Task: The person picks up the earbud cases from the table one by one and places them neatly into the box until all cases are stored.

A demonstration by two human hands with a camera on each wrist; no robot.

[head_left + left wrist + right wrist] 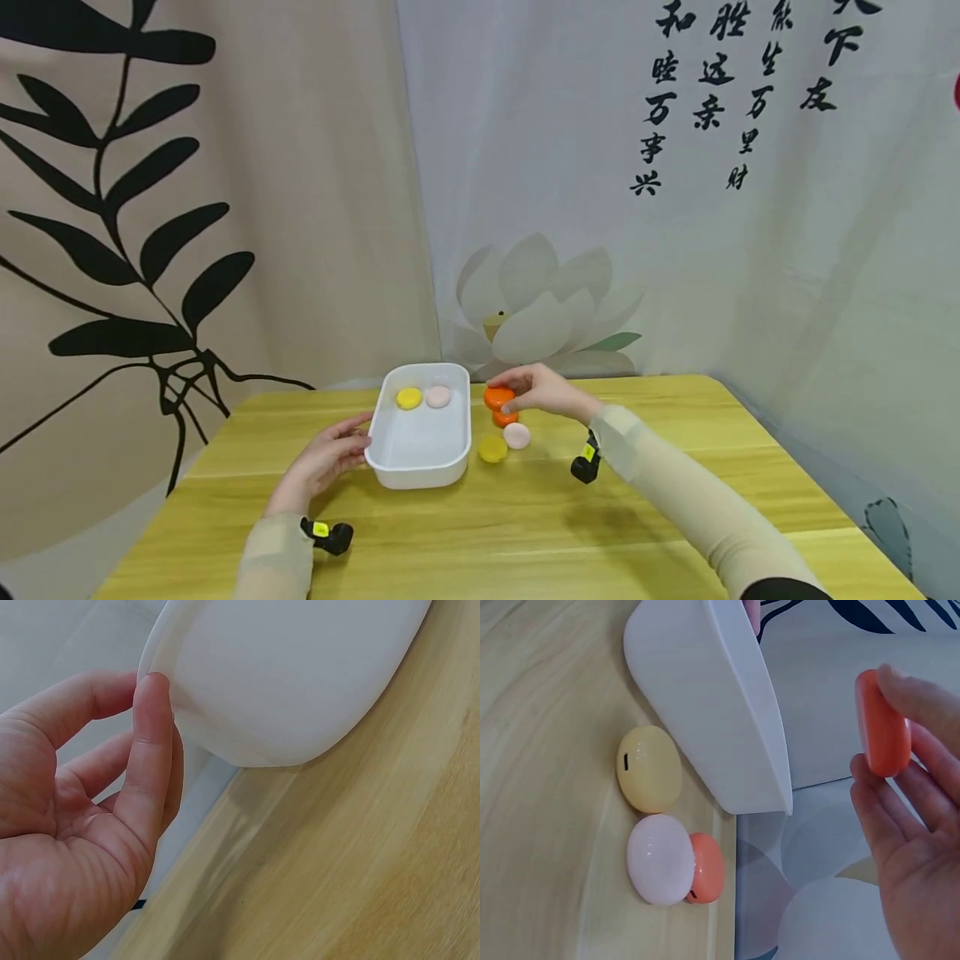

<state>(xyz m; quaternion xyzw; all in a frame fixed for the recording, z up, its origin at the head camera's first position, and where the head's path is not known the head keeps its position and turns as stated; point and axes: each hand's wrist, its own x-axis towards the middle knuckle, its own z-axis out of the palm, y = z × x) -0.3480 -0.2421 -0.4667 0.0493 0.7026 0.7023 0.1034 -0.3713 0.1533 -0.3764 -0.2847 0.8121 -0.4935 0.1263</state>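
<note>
- Head view: white rectangular tub [418,440], rounded corners, on wood-grain table [465,546]; inside, near its far end, one yellow rounded case [408,398] and one pale pink rounded case [438,397], side by side.
- Head view: left hand [330,457], at the tub's left rim, fingertips on it.
- Head view: right hand [543,392], beyond the tub's right side, holding one glossy orange rounded case [498,397].
- Head view: below the held piece, a second orange case [506,419], partly covered by it in this view; nearer the viewer, a second pink case [517,436] and a second yellow case [492,450], both on the table.
- Head view, backdrop: curtain prints of a black leafy plant [116,337], a pale lotus [536,333] and black Chinese characters [716,72].
- Left wrist view: thumb and fingers narrowed in a pinch on the tub's rim at a rounded corner.
- Right wrist view: orange case gripped between thumb and fingers, raised off the table, apart from the tub; second yellow case with small dark slot [625,762], just beside the tub; second pink case overlapping the second orange one.
</note>
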